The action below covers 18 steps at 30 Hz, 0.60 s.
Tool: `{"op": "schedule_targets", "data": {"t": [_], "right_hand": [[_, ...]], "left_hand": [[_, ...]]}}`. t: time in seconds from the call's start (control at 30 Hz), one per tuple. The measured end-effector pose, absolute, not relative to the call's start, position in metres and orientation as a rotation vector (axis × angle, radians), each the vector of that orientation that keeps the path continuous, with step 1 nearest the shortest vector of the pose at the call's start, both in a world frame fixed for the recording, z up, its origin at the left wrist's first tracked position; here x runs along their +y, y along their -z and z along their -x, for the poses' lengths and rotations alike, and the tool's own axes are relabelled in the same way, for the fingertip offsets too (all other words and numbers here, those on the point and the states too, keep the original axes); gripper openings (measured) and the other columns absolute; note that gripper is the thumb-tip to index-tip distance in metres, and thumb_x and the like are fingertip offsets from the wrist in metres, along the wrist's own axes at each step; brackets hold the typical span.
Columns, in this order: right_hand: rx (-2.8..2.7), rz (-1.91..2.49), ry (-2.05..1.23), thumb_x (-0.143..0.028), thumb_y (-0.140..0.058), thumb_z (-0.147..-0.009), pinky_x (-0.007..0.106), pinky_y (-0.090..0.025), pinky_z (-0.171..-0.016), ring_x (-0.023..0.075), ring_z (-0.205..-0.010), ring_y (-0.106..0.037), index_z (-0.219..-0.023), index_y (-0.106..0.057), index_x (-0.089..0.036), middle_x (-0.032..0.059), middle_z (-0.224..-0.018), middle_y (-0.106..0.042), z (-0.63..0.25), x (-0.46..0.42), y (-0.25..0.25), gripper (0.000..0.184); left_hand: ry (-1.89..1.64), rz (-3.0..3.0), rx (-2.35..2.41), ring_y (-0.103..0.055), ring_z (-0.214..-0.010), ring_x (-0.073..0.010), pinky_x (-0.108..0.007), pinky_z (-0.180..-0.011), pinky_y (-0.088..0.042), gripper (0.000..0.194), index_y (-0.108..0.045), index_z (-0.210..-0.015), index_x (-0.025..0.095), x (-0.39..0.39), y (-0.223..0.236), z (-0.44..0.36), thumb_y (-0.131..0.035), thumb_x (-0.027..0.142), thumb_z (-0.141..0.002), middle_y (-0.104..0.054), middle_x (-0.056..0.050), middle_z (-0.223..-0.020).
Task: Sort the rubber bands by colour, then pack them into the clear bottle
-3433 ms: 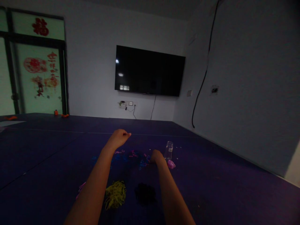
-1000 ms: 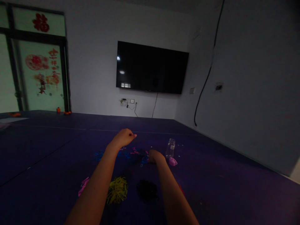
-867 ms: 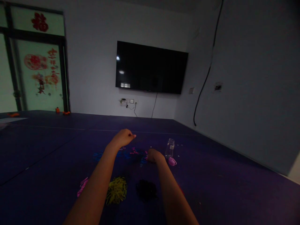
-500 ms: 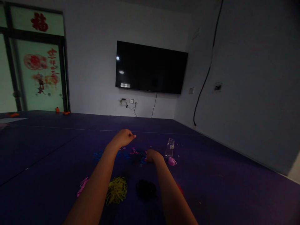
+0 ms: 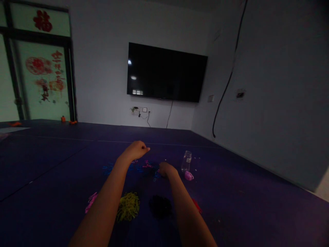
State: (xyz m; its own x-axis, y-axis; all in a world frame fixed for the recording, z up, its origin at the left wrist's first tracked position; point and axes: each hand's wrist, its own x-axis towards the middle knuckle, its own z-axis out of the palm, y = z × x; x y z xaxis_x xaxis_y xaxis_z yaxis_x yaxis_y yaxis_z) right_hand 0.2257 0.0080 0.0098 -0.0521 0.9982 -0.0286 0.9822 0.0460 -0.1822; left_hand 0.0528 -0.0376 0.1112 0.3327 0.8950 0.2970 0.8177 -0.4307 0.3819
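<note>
Head view finds small, thin loop bands scattered mid-surface in two colours: blue loops (image 5: 139, 169), some spread out to the far side of the left forearm, and bright pink loops (image 5: 147, 166) lying among them. Each is a narrow, slightly elongated ring.

Over this scatter the left hand (image 5: 137, 151) is curled, thumb tip jutting out; whether its fingers meet or pinch anything cannot be told. Right hand (image 5: 166, 169) bends down at the scatter's right edge, its fingertips hidden, so their grip cannot be told either.

Nearer the person sit denser heaps: a tangled yellow-green heap (image 5: 128, 206) of loops, a black heap (image 5: 160, 206) whose strands blur together, a pink bundle (image 5: 90, 202) partly behind the left forearm, and a red heap (image 5: 197, 206) partly behind the right. Beyond the right wrist, a clear bottle (image 5: 186, 163) stands on the purple surface (image 5: 244, 185), a pink cap (image 5: 188, 176) just beside it.
</note>
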Motion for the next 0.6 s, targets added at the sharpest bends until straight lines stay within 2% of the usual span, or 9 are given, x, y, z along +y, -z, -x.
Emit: {"op": "schedule_targets", "data": {"t": [0.1,0.23,0.4,0.5,0.6], "right_hand": [[-2.224,2.088,-0.271,-0.014,-0.063,-0.068,0.017,-0.047,-0.066,0.0191,-0.088,-0.066,-0.087,-0.072,-0.013,0.0112,-0.093,-0.071,-0.230,0.009,-0.016,0.021],[-2.223,2.134,-0.335,-0.012,-0.063,-0.066,0.014,-0.043,-0.054,0.0161,-0.074,-0.067,-0.069,-0.072,-0.013,0.0074,-0.075,-0.072,-0.237,0.012,-0.026,0.009],[-2.204,2.156,-0.389,-0.007,-0.069,-0.056,0.015,-0.043,-0.054,0.0165,-0.071,-0.066,-0.057,-0.069,-0.015,0.0040,-0.060,-0.069,-0.244,0.016,-0.029,0.008],[-2.187,2.146,-0.419,-0.003,-0.069,-0.052,0.015,-0.044,-0.054,0.0158,-0.069,-0.066,-0.058,-0.069,-0.015,0.0031,-0.060,-0.068,-0.245,0.016,-0.024,0.013],[-2.162,2.137,-0.461,-0.001,-0.066,-0.055,0.016,-0.044,-0.052,0.0146,-0.064,-0.066,-0.062,-0.069,-0.013,0.0042,-0.064,-0.069,-0.242,0.015,-0.017,0.014]], "left_hand": [[-0.714,-2.431,1.552,-0.053,-0.060,-0.0159,-0.025,-0.055,-0.031,0.036,-0.065,-0.066,0.014,-0.038,-0.111,-0.054,-0.045,0.040,-0.080,-0.062,-0.005,-0.062],[-0.738,-2.411,1.540,-0.052,-0.058,-0.0159,-0.025,-0.054,-0.030,0.034,-0.063,-0.062,0.015,-0.038,-0.111,-0.055,-0.047,0.040,-0.078,-0.060,-0.004,-0.059],[-0.741,-2.408,1.526,-0.049,-0.054,-0.0142,-0.024,-0.052,-0.028,0.032,-0.059,-0.057,0.016,-0.037,-0.109,-0.055,-0.049,0.039,-0.077,-0.055,-0.001,-0.054],[-0.736,-2.394,1.522,-0.049,-0.055,-0.0146,-0.025,-0.052,-0.027,0.032,-0.058,-0.057,0.016,-0.036,-0.108,-0.055,-0.049,0.039,-0.076,-0.054,-0.001,-0.053],[-0.735,-2.385,1.509,-0.048,-0.054,-0.0144,-0.025,-0.052,-0.027,0.032,-0.057,-0.055,0.016,-0.037,-0.108,-0.055,-0.050,0.039,-0.076,-0.052,0.000,-0.052]]}}
